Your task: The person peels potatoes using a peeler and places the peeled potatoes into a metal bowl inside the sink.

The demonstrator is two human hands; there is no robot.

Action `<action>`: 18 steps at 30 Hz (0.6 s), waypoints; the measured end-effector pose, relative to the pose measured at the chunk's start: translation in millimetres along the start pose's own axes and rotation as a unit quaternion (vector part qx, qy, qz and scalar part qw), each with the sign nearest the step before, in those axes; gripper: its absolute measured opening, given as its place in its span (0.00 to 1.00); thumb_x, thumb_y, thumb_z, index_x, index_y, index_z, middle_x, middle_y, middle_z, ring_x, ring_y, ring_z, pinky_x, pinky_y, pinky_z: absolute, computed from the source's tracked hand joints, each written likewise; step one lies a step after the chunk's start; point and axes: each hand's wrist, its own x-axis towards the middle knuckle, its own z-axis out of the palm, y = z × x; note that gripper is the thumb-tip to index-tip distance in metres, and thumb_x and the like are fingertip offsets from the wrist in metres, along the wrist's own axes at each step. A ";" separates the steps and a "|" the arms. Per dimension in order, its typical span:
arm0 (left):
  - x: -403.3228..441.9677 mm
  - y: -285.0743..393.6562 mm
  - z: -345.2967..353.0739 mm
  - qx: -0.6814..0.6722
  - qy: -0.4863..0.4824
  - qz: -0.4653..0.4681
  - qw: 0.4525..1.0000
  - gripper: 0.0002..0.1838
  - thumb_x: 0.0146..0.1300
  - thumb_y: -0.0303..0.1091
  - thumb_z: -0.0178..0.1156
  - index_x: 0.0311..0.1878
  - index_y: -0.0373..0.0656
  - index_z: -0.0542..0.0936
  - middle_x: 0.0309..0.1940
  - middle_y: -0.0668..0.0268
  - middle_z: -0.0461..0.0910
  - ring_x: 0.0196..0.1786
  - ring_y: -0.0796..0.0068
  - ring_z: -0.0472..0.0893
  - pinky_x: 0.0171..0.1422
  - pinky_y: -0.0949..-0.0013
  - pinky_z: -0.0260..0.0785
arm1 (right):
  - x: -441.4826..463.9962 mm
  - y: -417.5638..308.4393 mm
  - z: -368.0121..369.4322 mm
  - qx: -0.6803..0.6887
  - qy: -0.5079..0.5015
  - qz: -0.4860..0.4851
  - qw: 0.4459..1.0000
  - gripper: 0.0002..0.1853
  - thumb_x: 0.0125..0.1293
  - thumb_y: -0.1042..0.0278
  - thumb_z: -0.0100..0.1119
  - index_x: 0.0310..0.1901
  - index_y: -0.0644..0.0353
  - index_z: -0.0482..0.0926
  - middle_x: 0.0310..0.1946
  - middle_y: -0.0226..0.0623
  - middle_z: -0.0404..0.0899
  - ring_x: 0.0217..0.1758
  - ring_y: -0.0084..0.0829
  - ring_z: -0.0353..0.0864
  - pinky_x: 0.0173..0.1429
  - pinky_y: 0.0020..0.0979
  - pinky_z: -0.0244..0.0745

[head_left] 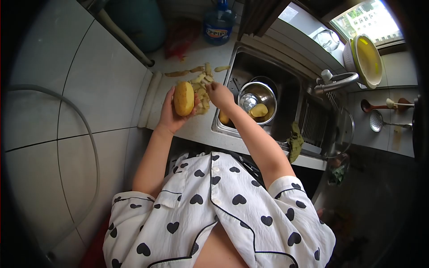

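A yellow-brown potato stands upright in my left hand, whose fingers and palm wrap its lower part. Just right of it, my right hand is closed in a pinch above the counter edge of the sink; what it grips is too small or hidden to name. Potato peels lie in a pile behind and between my hands. To the right, a steel bowl in the sink holds a peeled potato piece. Another potato shows partly beside my right wrist.
The double sink has a faucet at its right and a green cloth over its front edge. A blue bottle and a red plastic bag stand at the back. Tiled wall bounds the left.
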 end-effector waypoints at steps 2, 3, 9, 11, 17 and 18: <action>0.8 3.9 7.6 -0.033 -0.028 -0.015 0.999 0.27 0.63 0.59 0.52 0.52 0.44 0.73 0.39 0.59 0.78 0.41 0.64 0.81 0.32 0.68 0.79 | 8.9 9.5 6.6 0.005 0.003 0.016 1.000 0.21 0.69 0.50 0.43 0.34 0.60 0.75 0.27 0.50 0.78 0.34 0.53 0.78 0.38 0.48 0.70; 3.4 5.5 6.1 -0.007 -0.010 -0.007 1.000 0.27 0.63 0.60 0.51 0.50 0.45 0.74 0.38 0.60 0.78 0.39 0.66 0.80 0.32 0.69 0.78 | 3.7 -0.7 -1.9 0.013 0.023 0.013 1.000 0.20 0.69 0.50 0.43 0.34 0.61 0.75 0.27 0.49 0.78 0.34 0.53 0.78 0.38 0.48 0.70; 23.3 0.8 -9.0 0.118 0.070 0.030 0.990 0.27 0.60 0.64 0.50 0.46 0.49 0.75 0.34 0.67 0.78 0.32 0.73 0.78 0.31 0.73 0.72 | -19.5 -30.2 -18.9 0.062 0.019 -0.037 0.997 0.19 0.68 0.51 0.46 0.33 0.60 0.75 0.25 0.49 0.78 0.34 0.53 0.77 0.38 0.47 0.70; 26.5 -1.0 -10.8 0.109 0.082 0.030 0.990 0.28 0.60 0.66 0.48 0.46 0.51 0.75 0.34 0.69 0.78 0.32 0.74 0.78 0.31 0.72 0.70 | -22.6 -38.0 -22.1 0.097 0.017 -0.053 0.994 0.18 0.67 0.52 0.47 0.32 0.60 0.75 0.24 0.49 0.78 0.33 0.53 0.77 0.37 0.47 0.70; 22.2 -1.6 2.2 0.091 0.133 0.034 0.986 0.28 0.62 0.67 0.45 0.45 0.51 0.76 0.34 0.70 0.78 0.34 0.74 0.77 0.34 0.70 0.69 | -28.7 -41.7 -23.8 -0.034 -0.043 -0.185 0.981 0.17 0.65 0.51 0.50 0.30 0.58 0.77 0.24 0.44 0.79 0.30 0.48 0.79 0.35 0.45 0.71; 22.8 -2.1 -0.5 0.087 0.128 0.029 0.988 0.28 0.62 0.66 0.45 0.46 0.51 0.76 0.34 0.69 0.78 0.35 0.74 0.77 0.34 0.71 0.69 | -28.0 -40.7 -23.5 -0.037 -0.038 -0.201 0.978 0.17 0.65 0.51 0.50 0.30 0.58 0.77 0.23 0.43 0.79 0.29 0.48 0.79 0.34 0.45 0.71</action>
